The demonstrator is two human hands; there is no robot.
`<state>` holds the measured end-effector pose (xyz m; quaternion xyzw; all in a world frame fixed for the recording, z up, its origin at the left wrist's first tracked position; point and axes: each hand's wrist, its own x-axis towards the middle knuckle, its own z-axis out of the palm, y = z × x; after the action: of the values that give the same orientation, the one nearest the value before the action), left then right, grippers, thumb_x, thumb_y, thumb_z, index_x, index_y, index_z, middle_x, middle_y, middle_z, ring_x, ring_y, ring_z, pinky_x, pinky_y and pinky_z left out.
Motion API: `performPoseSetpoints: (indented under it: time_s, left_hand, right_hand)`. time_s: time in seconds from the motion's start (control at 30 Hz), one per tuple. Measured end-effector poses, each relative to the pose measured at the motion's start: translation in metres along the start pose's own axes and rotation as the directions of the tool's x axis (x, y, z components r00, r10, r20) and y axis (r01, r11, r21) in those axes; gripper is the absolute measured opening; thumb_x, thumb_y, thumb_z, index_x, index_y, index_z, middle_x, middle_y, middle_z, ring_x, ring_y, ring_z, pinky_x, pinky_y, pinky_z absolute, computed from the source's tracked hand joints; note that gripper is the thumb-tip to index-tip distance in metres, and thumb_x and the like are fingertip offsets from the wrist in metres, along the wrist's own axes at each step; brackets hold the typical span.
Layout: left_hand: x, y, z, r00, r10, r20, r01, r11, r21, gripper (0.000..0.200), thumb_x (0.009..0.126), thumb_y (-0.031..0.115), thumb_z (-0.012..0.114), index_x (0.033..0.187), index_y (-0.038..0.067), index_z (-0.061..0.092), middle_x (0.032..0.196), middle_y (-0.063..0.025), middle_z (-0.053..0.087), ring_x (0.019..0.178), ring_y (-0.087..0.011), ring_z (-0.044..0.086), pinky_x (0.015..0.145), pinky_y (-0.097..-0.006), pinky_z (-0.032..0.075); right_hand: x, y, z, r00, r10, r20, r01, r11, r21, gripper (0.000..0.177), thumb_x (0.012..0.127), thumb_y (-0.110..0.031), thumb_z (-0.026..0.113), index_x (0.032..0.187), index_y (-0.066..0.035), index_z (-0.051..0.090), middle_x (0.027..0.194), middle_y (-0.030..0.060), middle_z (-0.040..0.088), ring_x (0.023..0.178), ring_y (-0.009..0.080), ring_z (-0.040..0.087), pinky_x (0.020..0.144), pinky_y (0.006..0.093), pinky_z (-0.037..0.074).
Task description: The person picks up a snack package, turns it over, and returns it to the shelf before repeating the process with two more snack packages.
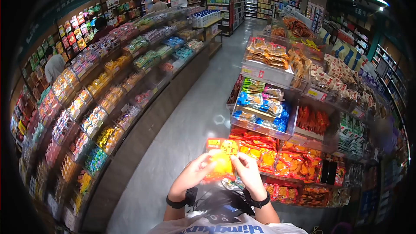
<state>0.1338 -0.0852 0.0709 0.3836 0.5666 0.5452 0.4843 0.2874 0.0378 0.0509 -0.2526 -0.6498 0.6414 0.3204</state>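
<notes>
A red and yellow snack packet [223, 160] is held up in front of my body, its printed face toward me. My left hand [193, 174] is at its left edge, with slightly blurred fingers lying against the front. On the other side, my right hand [248, 172] pinches the packet's right edge, thumb on the front. Just beyond my right hand, similar red and orange packets [264, 156] fill a low shelf of the display. Blue and green packets [262, 102] lie in a clear bin above them.
A grey-floored aisle [186, 104] runs ahead between two displays. On the left, a long tiered rack [130, 99] holds many small wrapped snacks. At right, clear bins hold brown-wrapped packets [333, 78]. A person in a grey hood [54, 67] stands behind the left rack.
</notes>
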Motion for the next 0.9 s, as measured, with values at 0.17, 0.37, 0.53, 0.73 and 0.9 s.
performPoseSetpoints:
  time_s: [0.17,0.37,0.53,0.73,0.9]
  left_hand:
    - [0.031,0.002,0.023,0.994,-0.105,-0.024,0.103,0.993,-0.061,0.04,0.094,0.027,0.055,0.126,0.007,0.044,0.068,0.0016,0.06,0.048,-0.0016,0.047,0.042,-0.0158,0.037]
    - [0.08,-0.049,0.039,0.986,-0.164,0.028,0.16,0.981,0.107,0.051,0.091,0.03,0.06,0.127,0.002,0.038,0.074,0.0,0.059,0.052,-0.0039,0.049,0.046,-0.0186,0.04]
    - [0.117,-0.095,0.045,0.939,-0.331,0.097,0.318,0.939,0.13,0.051,0.09,0.023,0.061,0.129,0.001,0.036,0.074,0.0,0.057,0.05,-0.0041,0.047,0.044,-0.0188,0.038]
    - [0.145,-0.117,0.054,0.881,-0.459,0.11,0.425,0.873,0.241,0.058,0.09,0.017,0.058,0.138,0.002,0.028,0.072,0.0012,0.053,0.051,-0.0051,0.045,0.044,-0.0207,0.038]
    - [0.154,-0.089,0.073,0.937,-0.346,0.053,0.324,0.914,0.246,0.066,0.088,0.017,0.061,0.141,0.003,0.026,0.072,-0.0008,0.054,0.053,-0.0073,0.046,0.047,-0.0231,0.04]
  right_hand:
    - [0.001,0.008,-0.032,0.99,0.09,0.106,-0.08,0.992,-0.096,0.022,0.093,-0.022,0.054,0.096,0.0,0.053,0.064,0.001,0.056,0.052,0.0065,0.051,0.046,0.0226,0.04]
    - [0.015,0.038,-0.082,0.915,0.316,0.251,-0.345,0.935,0.081,0.038,0.091,-0.022,0.058,0.112,0.004,0.041,0.059,0.0027,0.053,0.04,0.0078,0.047,0.036,0.0206,0.036]
    - [0.022,0.122,-0.103,0.896,0.438,0.071,-0.418,0.78,0.466,0.036,0.085,-0.005,0.062,0.113,0.001,0.04,0.071,0.0049,0.057,0.051,0.0086,0.051,0.042,0.0223,0.039]
    - [0.036,0.188,-0.118,0.812,0.572,0.113,-0.566,0.728,0.387,0.04,0.086,-0.003,0.058,0.121,0.001,0.04,0.082,0.009,0.059,0.056,0.0113,0.053,0.046,0.023,0.042]
    - [0.059,0.203,-0.115,0.835,0.544,0.089,-0.537,0.766,0.354,0.05,0.085,0.001,0.055,0.131,0.003,0.034,0.081,0.0076,0.059,0.059,0.0124,0.055,0.051,0.0229,0.046]
